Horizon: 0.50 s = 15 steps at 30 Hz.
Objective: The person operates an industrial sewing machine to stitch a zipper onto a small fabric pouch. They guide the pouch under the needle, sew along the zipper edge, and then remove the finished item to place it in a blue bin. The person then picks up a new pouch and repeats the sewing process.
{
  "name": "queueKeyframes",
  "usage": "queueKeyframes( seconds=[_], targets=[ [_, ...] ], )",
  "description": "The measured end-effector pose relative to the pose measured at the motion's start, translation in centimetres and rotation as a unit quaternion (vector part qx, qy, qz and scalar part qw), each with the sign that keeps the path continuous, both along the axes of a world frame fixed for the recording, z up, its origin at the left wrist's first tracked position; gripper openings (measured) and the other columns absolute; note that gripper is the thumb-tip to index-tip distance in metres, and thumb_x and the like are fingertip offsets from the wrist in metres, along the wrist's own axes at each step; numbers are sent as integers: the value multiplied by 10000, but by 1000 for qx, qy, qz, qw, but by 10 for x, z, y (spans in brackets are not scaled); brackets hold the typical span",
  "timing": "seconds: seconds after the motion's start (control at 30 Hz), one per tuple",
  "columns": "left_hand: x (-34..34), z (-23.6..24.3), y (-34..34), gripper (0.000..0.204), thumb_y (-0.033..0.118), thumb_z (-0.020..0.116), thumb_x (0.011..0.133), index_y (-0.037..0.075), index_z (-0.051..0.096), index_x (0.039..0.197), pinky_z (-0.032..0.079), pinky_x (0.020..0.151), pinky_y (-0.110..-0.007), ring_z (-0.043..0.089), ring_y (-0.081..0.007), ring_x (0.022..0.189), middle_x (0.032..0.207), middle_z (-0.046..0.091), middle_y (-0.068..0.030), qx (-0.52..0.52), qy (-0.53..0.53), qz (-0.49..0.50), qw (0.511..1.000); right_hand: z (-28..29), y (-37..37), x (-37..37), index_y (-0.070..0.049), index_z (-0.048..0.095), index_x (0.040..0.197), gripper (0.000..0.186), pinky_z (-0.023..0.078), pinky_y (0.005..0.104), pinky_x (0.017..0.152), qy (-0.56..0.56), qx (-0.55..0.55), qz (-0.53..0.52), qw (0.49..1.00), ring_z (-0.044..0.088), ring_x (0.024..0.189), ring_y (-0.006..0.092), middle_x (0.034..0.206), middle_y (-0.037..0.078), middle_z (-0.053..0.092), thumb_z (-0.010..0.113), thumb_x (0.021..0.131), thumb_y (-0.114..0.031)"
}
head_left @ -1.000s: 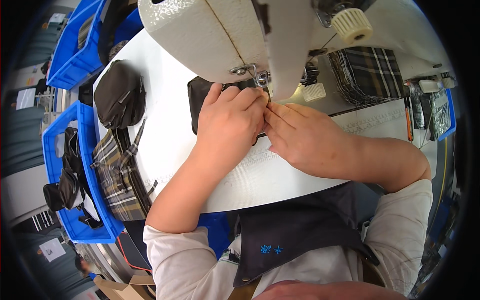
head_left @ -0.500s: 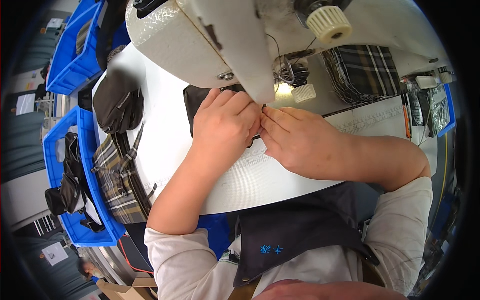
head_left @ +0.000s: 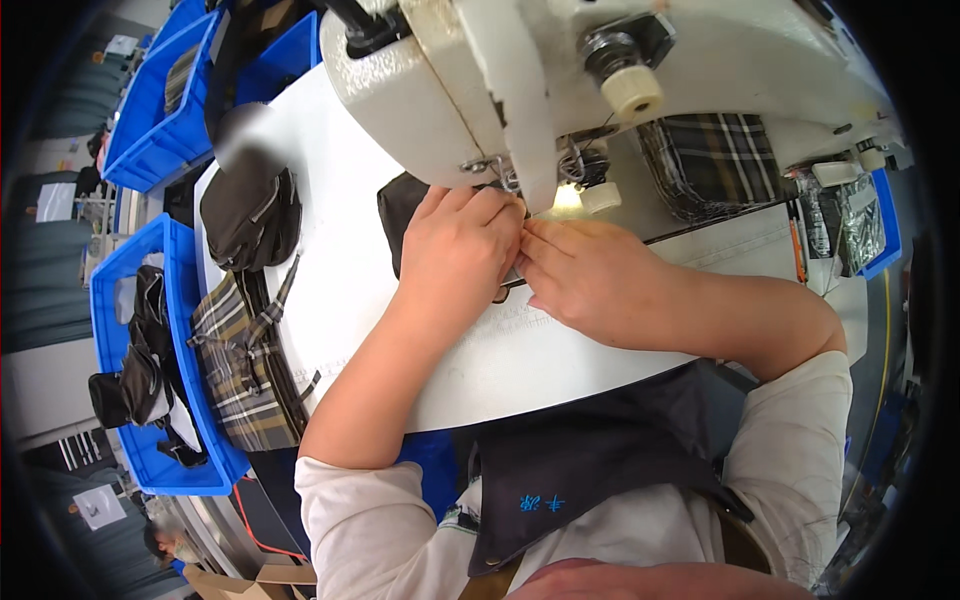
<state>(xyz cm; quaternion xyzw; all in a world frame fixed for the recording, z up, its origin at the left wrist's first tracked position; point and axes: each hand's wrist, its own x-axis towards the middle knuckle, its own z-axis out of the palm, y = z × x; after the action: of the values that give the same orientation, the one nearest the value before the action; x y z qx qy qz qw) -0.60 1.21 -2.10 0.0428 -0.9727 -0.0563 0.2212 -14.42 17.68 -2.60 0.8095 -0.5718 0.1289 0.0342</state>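
Note:
Under the needle area of a white sewing machine (head_left: 440, 90), both my hands meet over a dark fabric piece (head_left: 398, 212). My left hand (head_left: 458, 238) has its fingers bent and pressed on the fabric, close to the presser foot. Fingertips of my right hand (head_left: 585, 275) are pinched together at the fabric's edge, touching the left fingers. Most of the piece is covered by my hands; a dark corner shows on the left and a small edge with a brownish loop below. A small lamp lights the spot beside the needle.
Folded plaid fabric (head_left: 715, 165) lies right of the needle. At the left are a dark zipped pouch (head_left: 250, 215), a plaid bag piece (head_left: 245, 370) and a blue bin (head_left: 165, 475) of dark pouches. Another blue bin (head_left: 880, 235) with plastic packets stands at the far right.
The view has shifted, so the machine head appears further right. My hands stay together on the dark fabric at the needle, with little visible change in grip.

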Motion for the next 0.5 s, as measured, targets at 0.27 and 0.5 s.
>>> queueKeyframes(
  seconds=[0.27, 0.5],
  targets=[
    [3, 3, -1, 169, 112, 760, 877, 69, 781, 1039, 564, 851, -409, 710, -309, 972, 1066, 763, -64, 39, 17, 16, 999, -4, -15, -9, 7, 689, 1058, 385, 557, 395, 791, 4, -7, -19, 1000, 652, 1001, 270, 1065, 132, 652, 784, 868, -314],
    [8, -2, -9, 167, 151, 732, 954, 45, 778, 1075, 560, 875, -402, 680, -352, 1013, 1048, 739, -118, 276, -2, 57, 959, -3, -6, -8, -12, 694, 1159, 410, 534, 384, 951, -4, -62, -17, 998, 630, 1186, 272, 1220, 139, 686, 781, 907, -322]
  ],
)
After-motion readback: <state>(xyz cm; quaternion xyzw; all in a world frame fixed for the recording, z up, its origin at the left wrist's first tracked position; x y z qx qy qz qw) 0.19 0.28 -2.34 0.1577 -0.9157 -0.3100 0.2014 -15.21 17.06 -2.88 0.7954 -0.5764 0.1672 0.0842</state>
